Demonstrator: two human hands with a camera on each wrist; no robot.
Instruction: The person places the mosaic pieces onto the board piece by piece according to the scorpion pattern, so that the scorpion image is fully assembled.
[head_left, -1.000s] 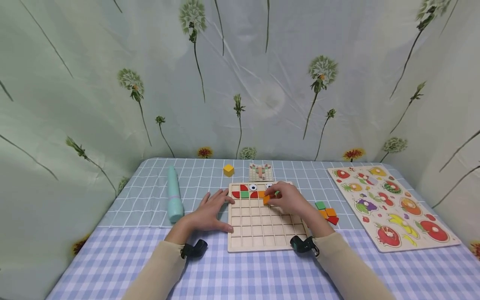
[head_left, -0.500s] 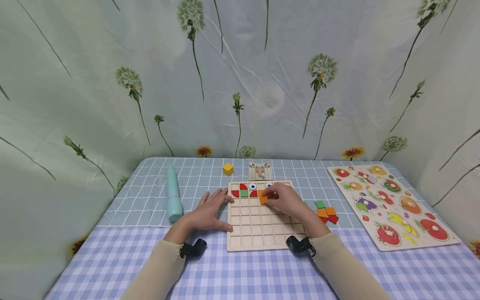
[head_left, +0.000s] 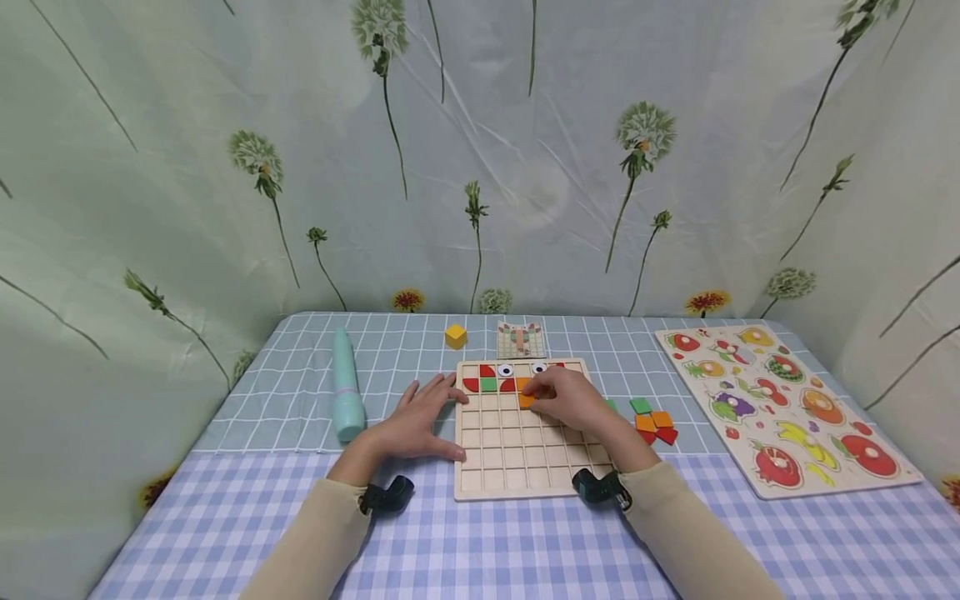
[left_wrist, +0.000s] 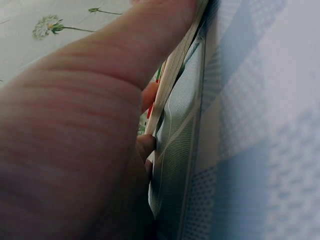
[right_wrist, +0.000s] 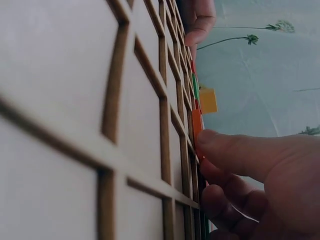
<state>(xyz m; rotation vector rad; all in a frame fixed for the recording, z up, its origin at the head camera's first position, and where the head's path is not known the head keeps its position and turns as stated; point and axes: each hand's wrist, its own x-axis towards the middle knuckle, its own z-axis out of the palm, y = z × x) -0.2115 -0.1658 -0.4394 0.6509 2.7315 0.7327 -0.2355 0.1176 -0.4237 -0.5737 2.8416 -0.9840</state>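
A wooden grid board point(head_left: 510, 458) lies on the table. Red quarter-round pieces, a green square point(head_left: 489, 384), an orange square and two eye pieces fill cells in its top rows. My right hand point(head_left: 566, 400) pinches an orange square tile point(head_left: 527, 402) at the third row, just below the other orange square. In the right wrist view, the thumb presses on the orange tile point(right_wrist: 197, 125) and the other fingers are bent behind it. My left hand point(head_left: 412, 427) rests spread along the board's left edge, fingertips on the rim and thumb near the lower side.
A pattern card point(head_left: 521, 342) and a yellow cube point(head_left: 455, 337) stand behind the board. Right of it lie loose tiles point(head_left: 661, 419) in green, orange and red. A fruit puzzle board point(head_left: 757, 417) is at the far right, a teal cylindrical case point(head_left: 347, 392) at the left.
My right hand has moved slightly left and lowered the orange tile, which now lies flatter in the grid just under the upper orange square. The left hand stays in place.
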